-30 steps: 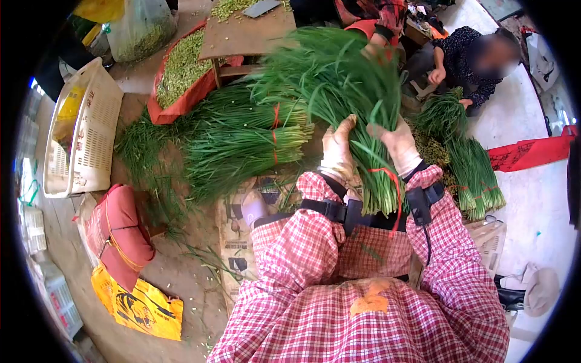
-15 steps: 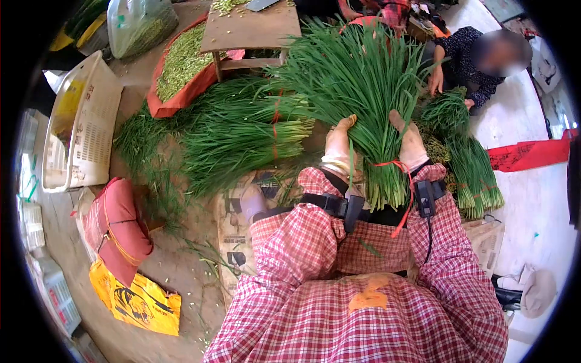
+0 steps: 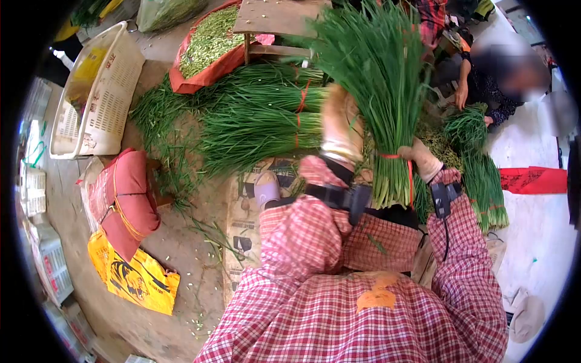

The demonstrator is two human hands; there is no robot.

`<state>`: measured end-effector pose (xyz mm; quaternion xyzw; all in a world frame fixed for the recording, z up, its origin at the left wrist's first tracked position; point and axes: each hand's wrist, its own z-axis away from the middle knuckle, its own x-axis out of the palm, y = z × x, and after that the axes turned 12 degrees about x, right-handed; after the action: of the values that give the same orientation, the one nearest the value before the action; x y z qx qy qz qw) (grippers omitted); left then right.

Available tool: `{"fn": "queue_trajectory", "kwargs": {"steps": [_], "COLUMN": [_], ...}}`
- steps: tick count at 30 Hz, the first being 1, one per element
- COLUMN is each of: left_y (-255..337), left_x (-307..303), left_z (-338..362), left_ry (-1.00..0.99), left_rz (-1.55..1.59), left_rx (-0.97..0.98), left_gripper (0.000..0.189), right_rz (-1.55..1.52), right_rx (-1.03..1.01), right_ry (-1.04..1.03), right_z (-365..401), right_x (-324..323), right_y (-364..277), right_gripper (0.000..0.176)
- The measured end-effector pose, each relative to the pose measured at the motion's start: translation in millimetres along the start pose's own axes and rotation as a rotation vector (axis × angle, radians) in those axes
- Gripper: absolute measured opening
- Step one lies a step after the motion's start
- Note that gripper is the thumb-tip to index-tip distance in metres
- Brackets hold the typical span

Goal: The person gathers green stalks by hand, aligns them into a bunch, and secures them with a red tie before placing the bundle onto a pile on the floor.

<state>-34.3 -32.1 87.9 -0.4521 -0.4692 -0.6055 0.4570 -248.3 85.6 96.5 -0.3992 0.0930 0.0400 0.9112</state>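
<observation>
Here, chive bundle (image 3: 378,66) in right hand (image 3: 422,160) grip; left hand (image 3: 342,124) grip unclear; piles (image 3: 260,124) adjacent.

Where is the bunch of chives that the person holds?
In the head view the bunch of chives stands upright, right of centre, between the left hand and the right hand, beside tied bundles lying to its left.
</observation>
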Motion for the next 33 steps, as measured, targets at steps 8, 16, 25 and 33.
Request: {"fn": "queue_trajectory", "kwargs": {"steps": [8, 16, 25, 33], "left_y": [61, -78, -28, 0], "left_x": [-34, -127, -32, -44], "left_z": [-27, 50, 70, 62], "left_ry": [0.413, -0.309, -0.822, -1.386], "left_rz": [-0.508, -0.975, -1.317, -1.528], "left_rx": [0.243, -0.416, -0.624, -0.672], "left_gripper": [0.029, 0.027, 0.039, 0.048], "right_rz": [-0.209, 0.537, 1.058, 1.521], "right_rx": [0.012, -0.605, -0.823, -0.365], "right_ry": [-0.148, -0.248, 0.291, 0.339], "right_z": [-35, -125, -205, -377], "right_x": [21, 67, 163, 148], "right_y": [-69, -266, -225, 16], "right_gripper": [0.046, 0.07, 0.091, 0.089]}}
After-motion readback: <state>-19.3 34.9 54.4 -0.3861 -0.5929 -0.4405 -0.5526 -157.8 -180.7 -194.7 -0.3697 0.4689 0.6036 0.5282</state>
